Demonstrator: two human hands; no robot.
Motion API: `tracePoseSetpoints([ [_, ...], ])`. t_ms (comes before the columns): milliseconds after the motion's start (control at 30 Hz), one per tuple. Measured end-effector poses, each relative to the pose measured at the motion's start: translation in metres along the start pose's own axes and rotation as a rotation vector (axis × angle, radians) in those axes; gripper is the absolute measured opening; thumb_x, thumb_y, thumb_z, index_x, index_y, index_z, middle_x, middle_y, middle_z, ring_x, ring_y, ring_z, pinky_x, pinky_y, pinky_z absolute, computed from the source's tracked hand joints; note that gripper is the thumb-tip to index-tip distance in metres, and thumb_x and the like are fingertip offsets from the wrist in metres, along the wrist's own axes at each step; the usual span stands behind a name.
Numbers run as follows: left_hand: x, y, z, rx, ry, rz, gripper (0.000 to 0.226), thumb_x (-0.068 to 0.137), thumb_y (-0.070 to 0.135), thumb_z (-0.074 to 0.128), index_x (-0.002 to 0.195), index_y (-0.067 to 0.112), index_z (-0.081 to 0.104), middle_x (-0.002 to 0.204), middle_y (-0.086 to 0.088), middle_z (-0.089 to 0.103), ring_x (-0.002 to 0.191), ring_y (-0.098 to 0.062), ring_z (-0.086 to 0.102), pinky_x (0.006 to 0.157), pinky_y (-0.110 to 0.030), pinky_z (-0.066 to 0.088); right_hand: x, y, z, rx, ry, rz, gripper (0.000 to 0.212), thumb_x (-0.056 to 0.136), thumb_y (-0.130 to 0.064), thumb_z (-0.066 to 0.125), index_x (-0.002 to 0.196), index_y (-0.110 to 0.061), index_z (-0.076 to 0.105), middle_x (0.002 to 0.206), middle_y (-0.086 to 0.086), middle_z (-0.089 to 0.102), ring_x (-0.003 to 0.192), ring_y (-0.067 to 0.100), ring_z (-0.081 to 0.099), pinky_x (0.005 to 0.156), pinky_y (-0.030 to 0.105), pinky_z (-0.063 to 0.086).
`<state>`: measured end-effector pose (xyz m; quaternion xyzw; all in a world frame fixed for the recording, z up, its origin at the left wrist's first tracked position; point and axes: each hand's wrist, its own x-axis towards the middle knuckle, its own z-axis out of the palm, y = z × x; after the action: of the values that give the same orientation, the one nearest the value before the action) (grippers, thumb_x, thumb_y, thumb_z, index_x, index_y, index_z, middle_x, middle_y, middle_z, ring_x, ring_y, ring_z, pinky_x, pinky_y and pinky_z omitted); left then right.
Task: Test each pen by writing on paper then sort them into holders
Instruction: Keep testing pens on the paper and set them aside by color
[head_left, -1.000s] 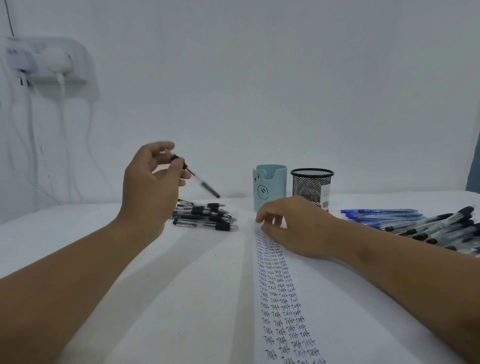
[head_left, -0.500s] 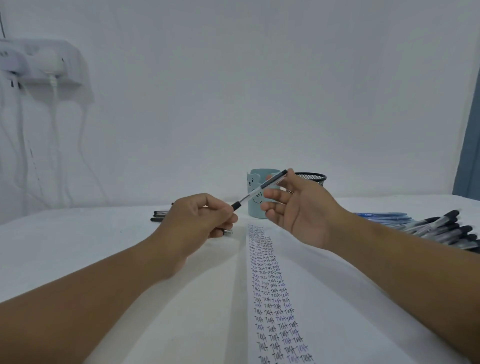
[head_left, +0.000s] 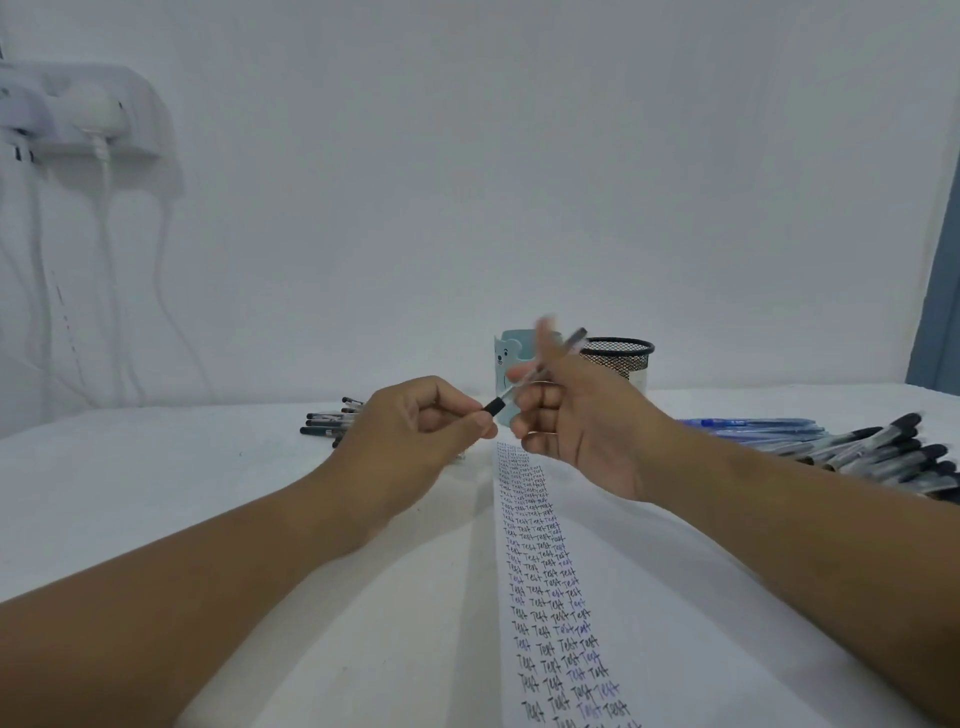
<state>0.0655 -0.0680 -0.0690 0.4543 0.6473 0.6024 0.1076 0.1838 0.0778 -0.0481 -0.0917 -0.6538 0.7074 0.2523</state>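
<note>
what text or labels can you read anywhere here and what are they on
"Test": handwritten over and over in columns down the paper, mostly in black ink, some in blue.
White label on the black mesh holder: too small to read.
Blue holder: a bear face drawing, no words.
Pens: print too blurred to read.

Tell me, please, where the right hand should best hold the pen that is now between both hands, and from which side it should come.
The pen slants up to the right, with the left hand pinching its black cap at the low end. The clear barrel above the cap is free, so the right hand probably does best gripping mid-barrel, coming from the right with thumb and fingers across it.
</note>
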Motion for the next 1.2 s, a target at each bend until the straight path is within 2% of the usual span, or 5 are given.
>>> tracePoseSetpoints([
  [67,0.001,-0.006,-0.001,0.153,-0.079,0.046,0.025,0.088,0.034,0.074,0.112,0.030,0.066,0.098,0.009,0.076,0.087,-0.010,0.066,0.086,-0.036,0.052,0.005,0.003,-0.001,-0.094,0.136,-0.094,0.029,0.080,-0.020,0.081,0.086,-0.014,0.054,0.068,0.004,0.052,0.050,0.012,0.050,0.049,0.022,0.044],
  [133,0.000,-0.011,-0.004,0.465,-0.146,0.105,0.040,0.086,0.049,0.072,0.121,0.043,0.055,0.105,0.019,0.071,0.079,0.008,0.055,0.077,-0.019,0.044,0.013,0.004,-0.011,-0.102,0.300,-0.152,0.036,0.082,0.004,0.074,0.074,-0.016,0.046,0.064,0.007,0.050,0.043,0.013,0.043,0.044,0.022,0.038],
  [333,0.005,-0.010,-0.004,0.716,-0.316,0.183,0.017,0.087,0.046,0.072,0.098,0.034,0.077,0.107,0.028,0.070,0.112,0.012,0.053,0.115,-0.027,0.033,0.020,0.010,-0.033,-0.269,0.214,0.030,0.018,0.095,-0.020,0.059,0.093,-0.003,0.066,0.070,0.013,0.065,0.050,0.022,0.054,0.040,0.023,0.033],
  [600,0.008,-0.013,-0.005,0.734,-0.322,0.186,0.017,0.087,0.047,0.071,0.099,0.036,0.076,0.107,0.026,0.070,0.110,0.011,0.049,0.094,-0.009,0.034,0.029,0.026,-0.029,-0.707,0.183,-0.053,0.038,0.082,-0.017,0.074,0.053,-0.018,0.048,0.051,0.004,0.058,0.042,0.012,0.045,0.045,0.019,0.036],
  [1200,0.007,-0.014,-0.006,0.737,-0.335,0.215,0.019,0.089,0.047,0.068,0.102,0.035,0.075,0.108,0.028,0.068,0.112,0.011,0.046,0.089,-0.009,0.034,0.029,0.029,-0.031,-0.763,0.160,-0.088,0.040,0.082,-0.014,0.066,0.051,-0.021,0.041,0.048,0.002,0.054,0.053,0.019,0.044,0.047,0.022,0.033],
])
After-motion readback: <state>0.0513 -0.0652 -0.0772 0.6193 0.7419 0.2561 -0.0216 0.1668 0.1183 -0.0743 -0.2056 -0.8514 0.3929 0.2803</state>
